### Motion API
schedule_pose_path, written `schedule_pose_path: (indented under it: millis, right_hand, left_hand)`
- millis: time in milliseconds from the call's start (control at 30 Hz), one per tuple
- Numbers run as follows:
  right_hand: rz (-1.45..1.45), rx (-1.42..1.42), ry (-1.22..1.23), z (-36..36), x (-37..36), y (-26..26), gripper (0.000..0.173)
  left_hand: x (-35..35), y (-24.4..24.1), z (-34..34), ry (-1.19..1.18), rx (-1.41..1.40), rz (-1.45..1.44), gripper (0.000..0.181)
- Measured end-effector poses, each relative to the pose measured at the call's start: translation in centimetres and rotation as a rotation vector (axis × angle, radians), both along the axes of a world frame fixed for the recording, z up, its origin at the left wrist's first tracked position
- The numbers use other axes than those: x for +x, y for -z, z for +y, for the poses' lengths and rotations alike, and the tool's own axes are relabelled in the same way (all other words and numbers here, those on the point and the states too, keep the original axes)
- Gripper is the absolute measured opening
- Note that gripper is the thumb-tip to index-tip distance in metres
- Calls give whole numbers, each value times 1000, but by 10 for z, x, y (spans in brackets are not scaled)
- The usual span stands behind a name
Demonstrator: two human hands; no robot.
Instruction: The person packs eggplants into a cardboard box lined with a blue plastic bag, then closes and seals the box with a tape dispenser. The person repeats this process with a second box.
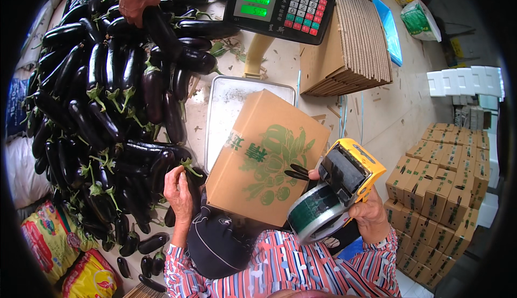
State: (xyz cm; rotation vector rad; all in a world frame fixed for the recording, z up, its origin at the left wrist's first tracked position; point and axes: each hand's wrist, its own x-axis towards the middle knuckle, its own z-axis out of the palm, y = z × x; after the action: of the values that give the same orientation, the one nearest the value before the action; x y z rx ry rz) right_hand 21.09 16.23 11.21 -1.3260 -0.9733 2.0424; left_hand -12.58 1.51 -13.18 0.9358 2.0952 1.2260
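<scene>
My right hand [369, 216] grips a yellow tape dispenser [369, 168] that carries a wide roll of green tape [317, 213]. It is held just over the right edge of a closed cardboard box [266, 156], printed in green with vegetables and writing. The box lies at an angle between my lap and the scale's metal platform [252, 80], covering part of the platform. Left of the box, my left hand [179, 191] is raised with curled fingers, beside the green stalk of an eggplant [190, 168]. Whether those fingers pinch anything cannot be made out.
Eggplants [97, 68] are heaped at the left, where another person's hand [137, 5] grasps one eggplant [161, 31]. The scale's lit display [278, 7] stands ahead, beside flattened cartons [347, 35]. Packed boxes [438, 185] are stacked at right. Printed bags [56, 237] lie lower left.
</scene>
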Motion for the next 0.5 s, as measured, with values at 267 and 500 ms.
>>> schedule_pose_path:
  millis: [267, 500]
  right_hand:
    - [-14, 14, -9, -3, 7, 3, 111]
    - [-26, -48, -7, 1, -1, -8, 111]
  left_hand:
    - [0, 2, -2, 1, -7, -20, 15]
    - [1, 7, -9, 7, -28, -51, 15]
